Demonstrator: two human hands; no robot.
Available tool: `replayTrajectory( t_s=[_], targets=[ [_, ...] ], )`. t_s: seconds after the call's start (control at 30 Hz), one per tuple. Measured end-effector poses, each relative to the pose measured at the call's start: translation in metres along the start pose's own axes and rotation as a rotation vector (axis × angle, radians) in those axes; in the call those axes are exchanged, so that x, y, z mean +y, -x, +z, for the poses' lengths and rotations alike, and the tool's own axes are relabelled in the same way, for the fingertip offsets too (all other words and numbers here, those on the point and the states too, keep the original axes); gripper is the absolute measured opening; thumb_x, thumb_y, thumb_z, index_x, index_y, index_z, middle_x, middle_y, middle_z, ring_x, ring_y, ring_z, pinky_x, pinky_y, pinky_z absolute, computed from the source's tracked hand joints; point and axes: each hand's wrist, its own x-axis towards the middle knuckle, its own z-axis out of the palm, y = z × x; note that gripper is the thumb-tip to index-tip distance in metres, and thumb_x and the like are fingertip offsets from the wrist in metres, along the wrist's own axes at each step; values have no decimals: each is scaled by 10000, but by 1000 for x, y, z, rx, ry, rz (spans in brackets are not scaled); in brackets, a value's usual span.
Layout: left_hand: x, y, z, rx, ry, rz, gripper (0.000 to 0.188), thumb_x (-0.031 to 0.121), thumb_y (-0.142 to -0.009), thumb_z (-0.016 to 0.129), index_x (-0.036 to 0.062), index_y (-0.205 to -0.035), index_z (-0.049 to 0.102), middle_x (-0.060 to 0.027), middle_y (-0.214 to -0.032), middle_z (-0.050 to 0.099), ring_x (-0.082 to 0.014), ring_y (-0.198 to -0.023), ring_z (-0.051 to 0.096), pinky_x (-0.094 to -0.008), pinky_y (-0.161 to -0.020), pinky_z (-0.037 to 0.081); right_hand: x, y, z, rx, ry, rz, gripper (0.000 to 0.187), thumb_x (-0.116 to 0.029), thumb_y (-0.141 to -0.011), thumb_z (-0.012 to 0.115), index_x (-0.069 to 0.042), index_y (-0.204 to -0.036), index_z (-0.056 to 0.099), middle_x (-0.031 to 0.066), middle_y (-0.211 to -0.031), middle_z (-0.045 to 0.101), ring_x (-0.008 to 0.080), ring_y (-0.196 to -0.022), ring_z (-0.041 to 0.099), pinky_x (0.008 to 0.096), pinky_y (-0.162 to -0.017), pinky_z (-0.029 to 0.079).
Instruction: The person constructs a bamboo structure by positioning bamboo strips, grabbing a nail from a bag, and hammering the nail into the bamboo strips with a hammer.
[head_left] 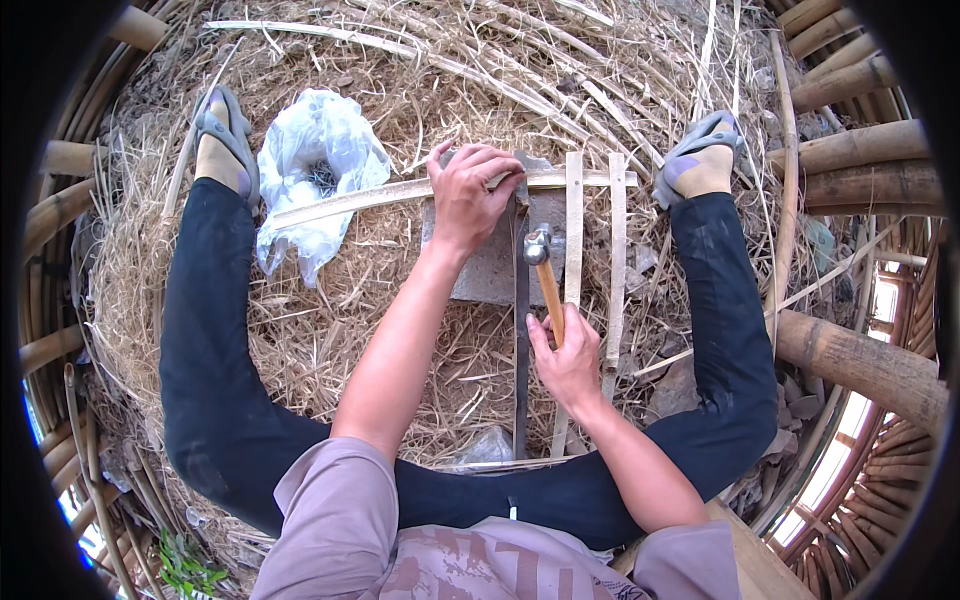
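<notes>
My right hand (571,362) is closed around the wooden handle of a hammer (548,285), its metal head raised toward the far side. My left hand (474,196) rests over a pale split-bamboo strip (365,197) lying crosswise. Its thumb and forefinger pinch together where that strip meets a long dark flat bar (521,350); what is between them is too small to tell. Beneath both is a grey stone block (482,285). Two more bamboo strips, one (574,220) beside the hammer and another (616,240) farther right, run lengthwise at the crosswise strip's right end.
A clear plastic bag (335,140) with dark small pieces inside lies left of the block. My outstretched legs (215,330) flank the work. Dry straw and long bamboo slivers (440,62) cover the ground. Thick bamboo poles (860,365) stand at the right, and rocks (675,390) lie by my right knee.
</notes>
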Motion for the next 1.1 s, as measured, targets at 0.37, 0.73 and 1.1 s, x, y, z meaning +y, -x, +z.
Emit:
replayTrajectory(
  t_s=[0.37, 0.73, 1.1],
  targets=[
    [0, -1, 2, 30, 15, 10, 58, 267, -853, 770, 223, -892, 764, 78, -959, 747, -125, -1020, 652, -480, -1115, 247, 4, 0, 3, -6, -28, -31, 270, -212, -980, 628, -16, -838, 509, 123, -666, 542, 256, -546, 560, 408, -488, 432],
    [0, -1, 1, 28, 4, 20, 72, 271, -840, 782, 224, -891, 762, 82, -950, 737, -123, -1031, 637, -485, -1115, 251, 3, 0, 2, -34, -41, 22, 276, -214, -990, 612, -14, -833, 506, 128, -668, 537, 268, -545, 563, 415, -494, 432],
    [2, -2, 0, 24, 15, 12, 75, 277, -836, 785, 222, -883, 764, 78, -941, 738, -130, -1024, 641, -486, -1113, 251, 7, 1, 5, -34, -78, 40, 282, -223, -1008, 580, -12, -832, 515, 129, -671, 536, 246, -551, 572, 408, -488, 436]
  ],
)
